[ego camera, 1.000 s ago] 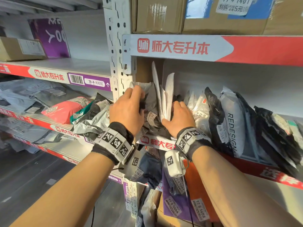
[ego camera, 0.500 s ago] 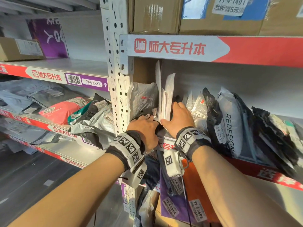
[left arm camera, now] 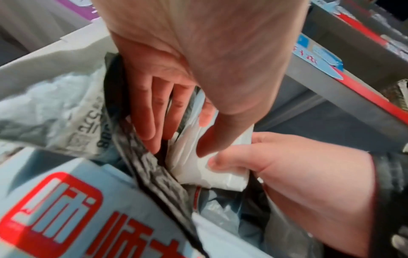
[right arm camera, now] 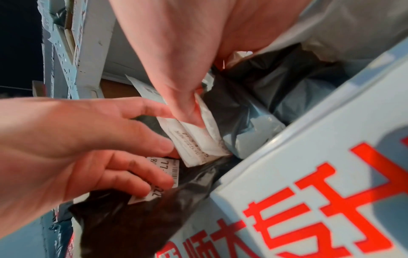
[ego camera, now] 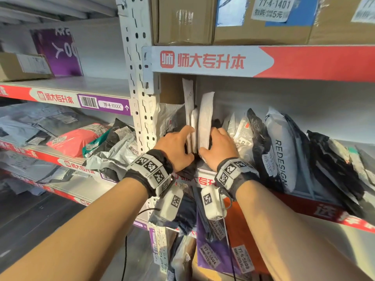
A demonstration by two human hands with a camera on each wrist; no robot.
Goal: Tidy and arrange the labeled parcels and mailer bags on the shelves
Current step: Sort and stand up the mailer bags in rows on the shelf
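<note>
both hands on the white mailers

at the centre of the head view, three white mailers (ego camera: 205,118) stand upright on the shelf (ego camera: 205,171), close to the white post (ego camera: 140,94). the left hand (ego camera: 176,151) sits on their left side, index finger stretched against the nearest one. in the left wrist view its fingers (left arm camera: 145,111) lie nearly straight, pushed down between a black bag (left arm camera: 154,174) and the white mailers (left arm camera: 212,167), thumb on the other face of the pack, so it holds them in a loose pinch. the right hand (ego camera: 219,149) meets them from the right; in the right wrist view its thumb (right arm camera: 185,104) presses on the white mailers (right arm camera: 198,139), and the fingers go behind them out of sight, so it grips them too. the black bag (right arm camera: 143,218), with a white label, hangs over the shelf lip at the lower middle of that frame, the left hand's (right arm camera: 77,148) curled fingers touching its label. to the right in the head view a row of grey and black bags (ego camera: 284,151) leans along the same shelf. brown boxes (ego camera: 203,19) sit on the shelf above, at the top of the frame. at the left edge, a pink bag (ego camera: 77,138) lies among grey ones on a lower shelf.
</note>
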